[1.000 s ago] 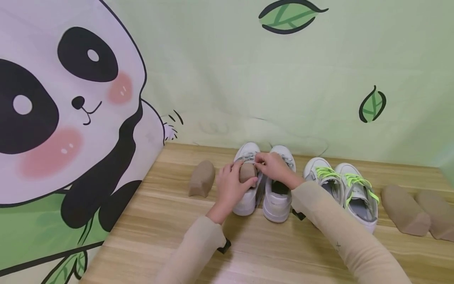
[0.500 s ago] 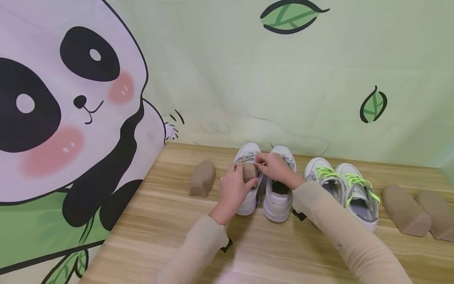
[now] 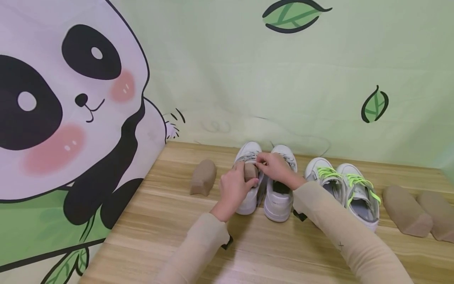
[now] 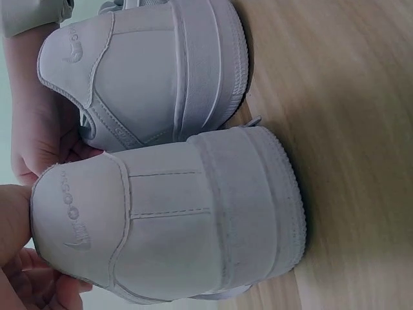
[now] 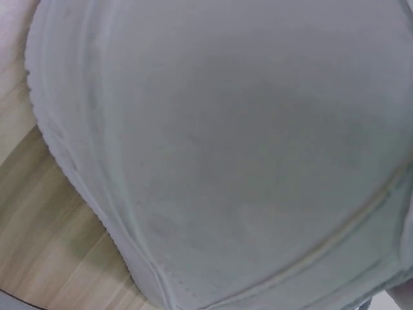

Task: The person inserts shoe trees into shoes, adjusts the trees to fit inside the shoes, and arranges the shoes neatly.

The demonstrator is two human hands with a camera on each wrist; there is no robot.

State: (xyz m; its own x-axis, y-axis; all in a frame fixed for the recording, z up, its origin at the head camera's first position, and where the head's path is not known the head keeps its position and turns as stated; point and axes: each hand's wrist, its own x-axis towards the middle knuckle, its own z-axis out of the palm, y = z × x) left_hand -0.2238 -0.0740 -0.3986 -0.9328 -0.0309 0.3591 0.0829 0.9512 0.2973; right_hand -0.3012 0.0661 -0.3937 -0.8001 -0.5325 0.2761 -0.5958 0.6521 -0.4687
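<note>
In the head view, my left hand (image 3: 233, 192) grips a brown moulded shoe insert (image 3: 251, 171) sitting partly inside the opening of the leftmost white sneaker (image 3: 247, 206). Its fingers lie over the insert's left side, the thumb near its rear. My right hand (image 3: 278, 167) pinches that sneaker at the tongue, just below grey laces (image 3: 250, 156). Beneath the right wrist stands the matching sneaker (image 3: 278, 210), its dark opening partly covered. Both heels face me. The left wrist view shows the held sneaker's heel (image 4: 161, 223) close up, with left-hand fingers (image 4: 14, 219) at its collar.
Another brown insert (image 3: 203, 177) lies left of the shoes. To the right stand two white sneakers with neon-green laces (image 3: 358, 180), then two more inserts (image 3: 408, 211) (image 3: 440, 216). A green printed cloth wall (image 3: 227, 86) rises behind the wooden surface (image 3: 170, 221).
My left hand has shifted slightly right and forward over the insert, and less of the insert shows in the sneaker's opening. My right hand keeps its pinch at the tongue.
</note>
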